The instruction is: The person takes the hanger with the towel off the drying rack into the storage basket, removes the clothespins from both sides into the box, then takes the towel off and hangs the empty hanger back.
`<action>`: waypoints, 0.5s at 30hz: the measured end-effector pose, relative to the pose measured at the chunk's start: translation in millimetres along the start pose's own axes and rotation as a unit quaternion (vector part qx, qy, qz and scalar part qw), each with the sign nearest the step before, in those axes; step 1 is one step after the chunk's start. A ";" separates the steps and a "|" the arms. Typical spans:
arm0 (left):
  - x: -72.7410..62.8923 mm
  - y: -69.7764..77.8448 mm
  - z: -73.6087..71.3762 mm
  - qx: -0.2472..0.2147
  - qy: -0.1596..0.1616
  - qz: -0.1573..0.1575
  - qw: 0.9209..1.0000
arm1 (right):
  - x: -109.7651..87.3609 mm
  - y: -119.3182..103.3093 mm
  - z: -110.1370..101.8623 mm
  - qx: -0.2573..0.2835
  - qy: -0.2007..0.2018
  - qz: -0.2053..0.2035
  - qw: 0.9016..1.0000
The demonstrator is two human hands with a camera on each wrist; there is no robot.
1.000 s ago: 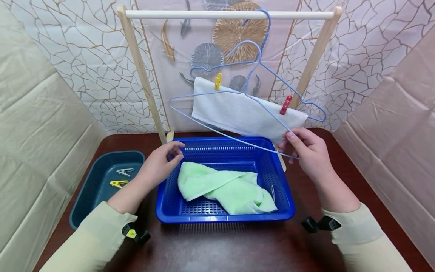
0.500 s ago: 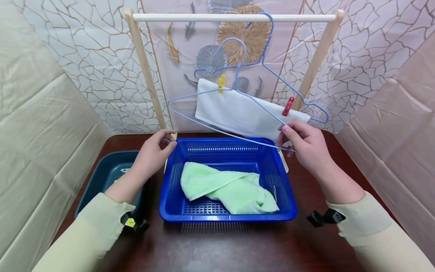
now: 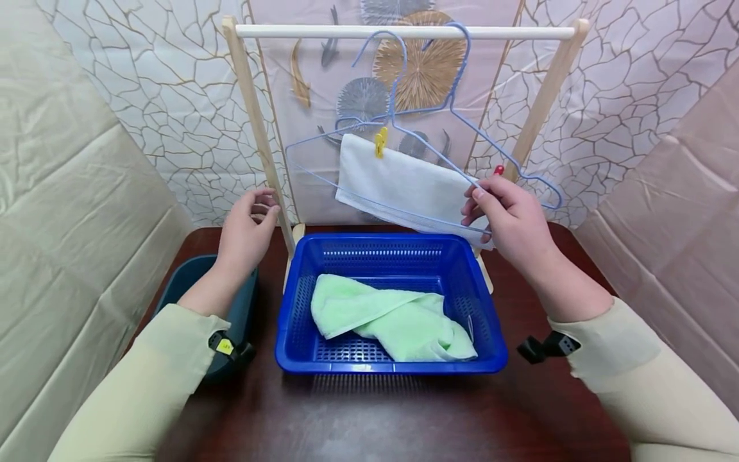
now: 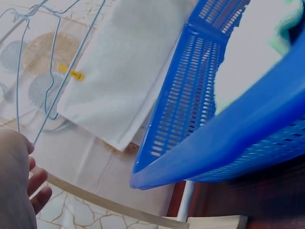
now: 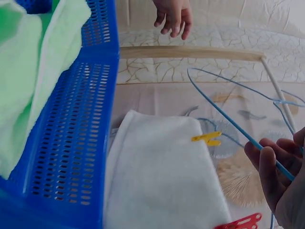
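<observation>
My right hand point(image 3: 519, 221) grips the right end of a blue wire hanger point(image 3: 394, 102) and holds it in the air. Its hook points up near the rack's rod point(image 3: 323, 31). My left hand point(image 3: 245, 228), fingers loosely bent and holding nothing, hovers left of the hanger's far end; the right wrist view shows a gap between them. Behind, a second blue hanger point(image 3: 466, 51) hangs on the rod. A folded white towel point(image 3: 398, 183) is on it, with a yellow clothespin point(image 3: 380, 142) and a red clothespin point(image 5: 240, 223), which my right hand mostly hides in the head view.
A blue perforated basket point(image 3: 392, 367) stands below the rack with a crumpled light green towel point(image 3: 392, 314) in it. At the left, my arm partly covers a dark teal tub point(image 3: 247, 308). Wooden rack posts point(image 3: 254, 109) rise at both sides, and fabric walls enclose the table.
My right hand has raised the hanger; its hook has moved up and left, nearing the rod's height. My left hand has moved up and left, away from the basket.
</observation>
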State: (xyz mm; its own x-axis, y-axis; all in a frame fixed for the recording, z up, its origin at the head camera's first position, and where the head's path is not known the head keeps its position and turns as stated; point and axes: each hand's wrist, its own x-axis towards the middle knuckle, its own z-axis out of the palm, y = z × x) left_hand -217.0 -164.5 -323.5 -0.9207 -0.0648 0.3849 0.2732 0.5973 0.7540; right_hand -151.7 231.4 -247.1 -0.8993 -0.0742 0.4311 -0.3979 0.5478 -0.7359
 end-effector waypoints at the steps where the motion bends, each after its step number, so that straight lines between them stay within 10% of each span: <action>1: 2.3 0.4 -0.7 -0.003 0.011 0.003 1.000 | 1.7 -2.5 0.4 -0.001 0.001 0.001 1.000; 15: 30.7 11.1 -3.0 -0.015 0.042 -0.032 0.998 | 23.0 -27.6 9.9 -0.005 0.019 0.001 1.000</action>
State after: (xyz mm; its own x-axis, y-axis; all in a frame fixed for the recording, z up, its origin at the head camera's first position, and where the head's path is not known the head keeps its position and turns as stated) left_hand -241.4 -162.3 -301.8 -0.9101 -0.1705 0.3777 0.2237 0.5650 0.7942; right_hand -163.2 206.3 -222.0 -0.8921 -0.0418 0.4499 -0.3948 0.5563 -0.7312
